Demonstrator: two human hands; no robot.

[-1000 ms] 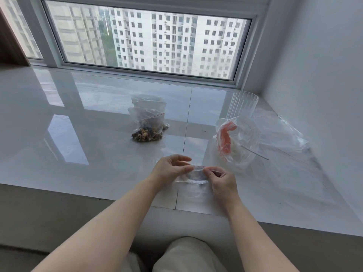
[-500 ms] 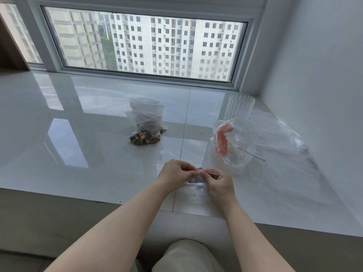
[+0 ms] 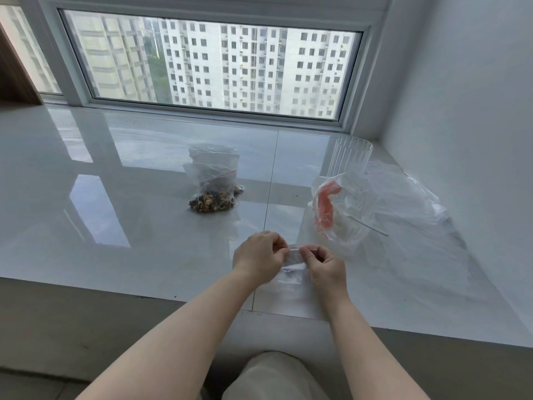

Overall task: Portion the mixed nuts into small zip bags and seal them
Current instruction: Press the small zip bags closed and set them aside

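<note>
Both hands hold a small clear zip bag with a red strip, just above the white sill near its front edge. My left hand pinches the bag's top edge from the left. My right hand pinches the same edge from the right, thumb and fingers close to the left hand's. The bag looks empty. Farther back stands a small zip bag of mixed nuts, its red strip across the top, with another clear bag behind it.
A ribbed clear plastic cup stands at the back right. In front of it lies a crumpled clear bag holding a stack of red-striped zip bags. A large flat clear bag spreads toward the right wall. The window frame borders the sill.
My hands stay pinched on the small bag's top; they came together half a second ago and now sit slightly apart, showing the red strip. The camera view has shifted a little.
</note>
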